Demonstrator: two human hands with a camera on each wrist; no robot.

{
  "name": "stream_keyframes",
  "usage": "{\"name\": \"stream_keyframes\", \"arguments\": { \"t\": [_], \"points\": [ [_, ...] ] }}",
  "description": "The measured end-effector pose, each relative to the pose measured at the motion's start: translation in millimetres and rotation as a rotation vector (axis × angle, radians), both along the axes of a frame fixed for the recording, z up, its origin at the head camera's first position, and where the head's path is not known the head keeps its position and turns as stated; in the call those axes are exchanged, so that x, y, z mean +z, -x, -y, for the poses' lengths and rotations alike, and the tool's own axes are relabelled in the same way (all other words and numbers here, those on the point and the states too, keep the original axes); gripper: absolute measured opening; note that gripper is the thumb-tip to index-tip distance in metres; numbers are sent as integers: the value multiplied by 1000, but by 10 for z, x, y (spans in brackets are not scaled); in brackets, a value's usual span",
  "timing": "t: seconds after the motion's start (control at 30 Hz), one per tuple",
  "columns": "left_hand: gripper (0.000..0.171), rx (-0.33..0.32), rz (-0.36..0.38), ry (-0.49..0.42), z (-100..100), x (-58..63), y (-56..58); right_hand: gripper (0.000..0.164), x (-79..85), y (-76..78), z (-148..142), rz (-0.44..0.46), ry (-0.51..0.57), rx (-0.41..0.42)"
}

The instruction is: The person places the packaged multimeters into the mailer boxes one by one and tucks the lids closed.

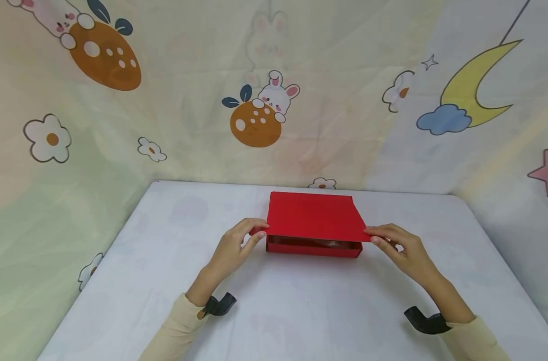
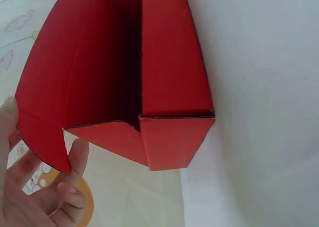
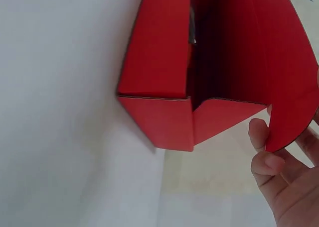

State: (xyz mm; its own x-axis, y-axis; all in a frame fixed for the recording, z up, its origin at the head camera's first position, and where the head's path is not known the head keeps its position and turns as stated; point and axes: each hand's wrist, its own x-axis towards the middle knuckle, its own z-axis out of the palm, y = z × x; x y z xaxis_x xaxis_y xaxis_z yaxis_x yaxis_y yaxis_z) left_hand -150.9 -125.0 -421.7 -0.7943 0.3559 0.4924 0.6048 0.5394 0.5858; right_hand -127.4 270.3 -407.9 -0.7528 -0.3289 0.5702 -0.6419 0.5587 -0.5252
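Observation:
A red cardboard box (image 1: 312, 248) sits on the white table, its lid (image 1: 316, 215) raised a little so that a dark gap runs along the front. At the lid's left front corner, my left hand (image 1: 235, 248) pinches the edge between thumb and fingers. My right hand (image 1: 404, 253) holds the right front corner in the same way. Both wrist views show a side flap (image 2: 42, 137) hanging from the lid, with fingers around its edge. Something shiny and see-through (image 3: 193, 25) shows inside the box in the right wrist view; its kind cannot be told.
The white table (image 1: 301, 311) extends around the box, with rounded far corners. A patterned cloth (image 1: 188, 100) with rabbits, flowers and a moon hangs behind and at the sides. Each wrist wears a black camera mount (image 1: 220, 304), just above the tabletop.

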Motion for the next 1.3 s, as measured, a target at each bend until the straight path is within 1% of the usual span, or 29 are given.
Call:
{"name": "stream_keyframes", "arguments": {
  "t": [0.17, 0.23, 0.3, 0.43, 0.53, 0.77, 0.87, 1.1, 1.23, 1.3],
  "points": [
    [26, -18, -10, 27, 17, -49, -24, 49, -93, -20, -28, 12, 23, 33],
    [26, -24, -11, 32, 24, -70, -29, 50, -100, -31, -17, 15, 24, 31],
    [26, -29, -6, 33, 29, -89, -32, 49, -70, -51, 13, 13, 25, 32],
    [27, -36, 4, 27, 30, -110, -44, 43, 89, -137, 111, 11, 25, 40],
    [27, -39, 12, 30, 31, -115, -48, 41, 162, -178, 154, 10, 20, 46],
    [31, -54, 24, 51, 46, -131, -71, 42, 164, -207, 163, 26, 4, 41],
    [32, -56, 34, 54, 49, -135, -82, 43, 87, -182, 131, 26, -1, 43],
    [32, -77, 86, 66, 69, -190, -100, 49, -227, -77, -19, 53, 19, 75],
    [34, -106, 133, 96, 85, -219, -116, 47, -320, -81, -54, 77, 29, 105],
    [34, -118, 161, 110, 89, -230, -124, 48, -362, -90, -66, 67, 3, 114]
  ]
}}
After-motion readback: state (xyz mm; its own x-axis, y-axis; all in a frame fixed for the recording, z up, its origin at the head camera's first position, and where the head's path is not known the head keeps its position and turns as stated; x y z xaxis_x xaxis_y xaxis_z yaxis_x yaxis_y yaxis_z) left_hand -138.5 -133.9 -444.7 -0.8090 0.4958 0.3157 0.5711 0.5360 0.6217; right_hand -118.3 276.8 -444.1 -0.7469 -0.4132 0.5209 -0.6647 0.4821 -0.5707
